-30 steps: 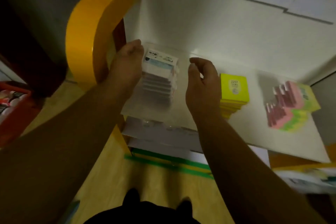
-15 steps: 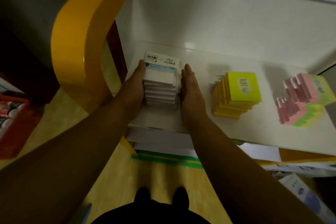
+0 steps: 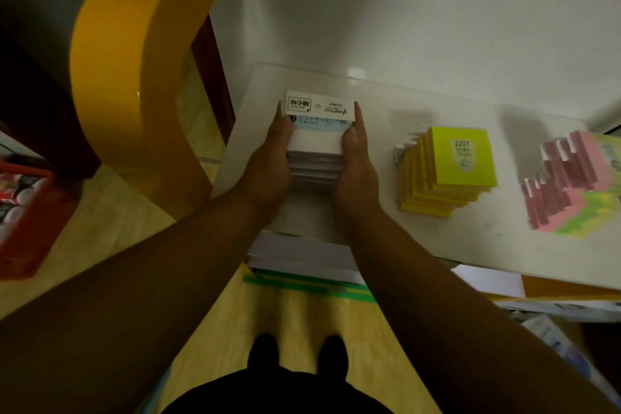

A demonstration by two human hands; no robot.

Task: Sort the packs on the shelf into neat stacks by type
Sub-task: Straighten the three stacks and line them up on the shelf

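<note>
Dim, warm-tinted view from my head: the white shelf [image 3: 470, 97] and the wall [image 3: 403, 10] behind it are brightest, with one small glare spot [image 3: 356, 72] at the shelf's rear edge, while my left hand [image 3: 268, 158] and right hand [image 3: 356, 161] read as dark, low-detail shapes. Soft shadows lie on the shelf behind and left of the yellow stack [image 3: 460, 158] and the pink stack [image 3: 564, 185]. Wide-angle distortion bends the orange frame [image 3: 134, 77] at left; the pink stack near the right edge is blurred.
</note>
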